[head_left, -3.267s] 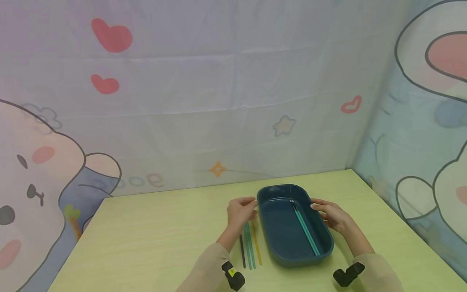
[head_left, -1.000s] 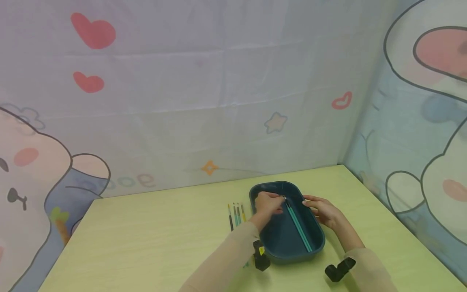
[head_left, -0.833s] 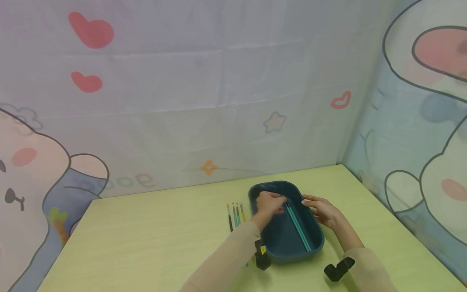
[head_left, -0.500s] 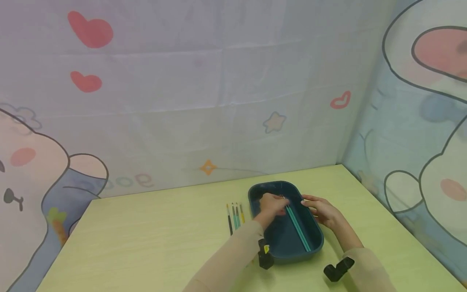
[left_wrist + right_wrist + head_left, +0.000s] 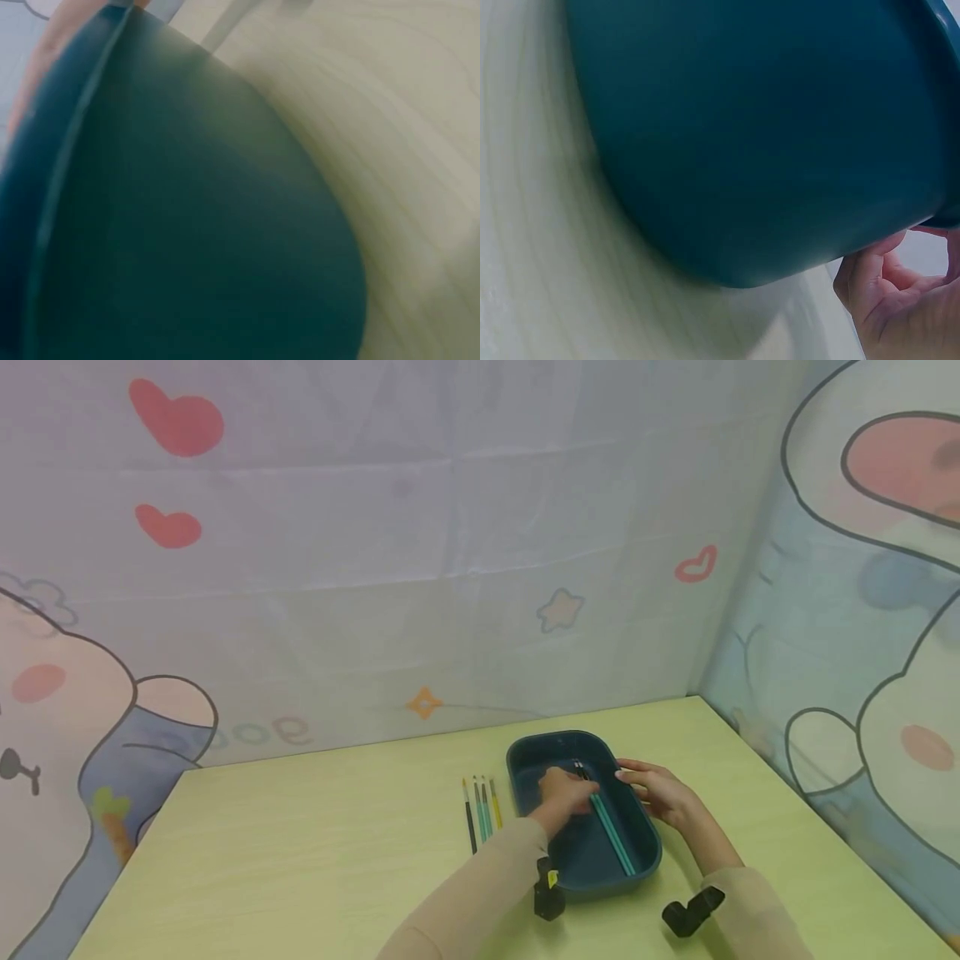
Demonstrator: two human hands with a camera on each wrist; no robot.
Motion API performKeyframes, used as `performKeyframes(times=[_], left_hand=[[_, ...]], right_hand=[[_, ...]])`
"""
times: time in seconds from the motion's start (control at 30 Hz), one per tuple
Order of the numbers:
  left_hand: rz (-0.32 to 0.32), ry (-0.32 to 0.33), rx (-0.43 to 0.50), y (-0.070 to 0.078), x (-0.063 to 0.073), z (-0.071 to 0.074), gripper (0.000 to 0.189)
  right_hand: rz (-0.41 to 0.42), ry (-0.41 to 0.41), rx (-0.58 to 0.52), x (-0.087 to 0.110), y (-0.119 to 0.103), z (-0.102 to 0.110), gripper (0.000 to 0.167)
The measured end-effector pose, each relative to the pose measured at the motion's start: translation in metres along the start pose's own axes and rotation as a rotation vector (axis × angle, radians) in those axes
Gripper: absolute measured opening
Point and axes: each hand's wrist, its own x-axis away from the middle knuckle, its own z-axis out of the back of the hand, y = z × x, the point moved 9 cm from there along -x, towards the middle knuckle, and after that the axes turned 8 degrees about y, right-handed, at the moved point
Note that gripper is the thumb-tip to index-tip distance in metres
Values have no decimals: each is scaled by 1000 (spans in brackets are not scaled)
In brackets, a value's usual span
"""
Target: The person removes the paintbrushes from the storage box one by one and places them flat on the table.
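A dark teal rectangular tray sits on the table; two teal-handled paintbrushes lie side by side inside, bristles toward the far end. My left hand reaches into the tray with curled fingers, pinching at the brushes just below their metal collars. Its fingertips cover that stretch of the handles. My right hand holds the tray's right rim; in the right wrist view, the bent fingers of that hand meet the tray's wall. The left wrist view is mostly the tray's outer wall.
Left of the tray, several paintbrushes lie in a row on the pale yellow-green table: a black one, two teal ones and a yellow one. My left sleeve hides their lower ends. A printed cloth hangs behind.
My left hand has gone from the row of brushes on the table into the tray, then slid along the two teal brushes toward me. The right hand stays at the rim.
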Motion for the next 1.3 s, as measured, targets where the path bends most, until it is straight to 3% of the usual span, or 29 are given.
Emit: performKeyframes(times=[0.13, 0.27, 0.43, 0.6, 0.83, 1.07, 1.3], left_hand=[[44, -18, 44, -7, -1, -6, 16], [75, -6, 65, -5, 7, -2, 18], [64, 20, 73, -5, 10, 0, 16], [14, 31, 55, -4, 9, -1, 15], [-88, 59, -44, -2, 7, -1, 18], [-132, 100, -155, 2, 10, 2, 9], [-180, 110, -235, 8, 12, 0, 16]], right_hand=[[4, -2, -9, 0, -1, 1, 67], [2, -4, -18, 0, -1, 1, 67], [-3, -5, -24, 0, -1, 1, 67], [-4, 0, -17, 0, -1, 1, 66], [-2, 7, -6, 1, -1, 2, 66], [-8, 7, -6, 2, -1, 2, 66], [-21, 18, -16, 0, 0, 3, 65]])
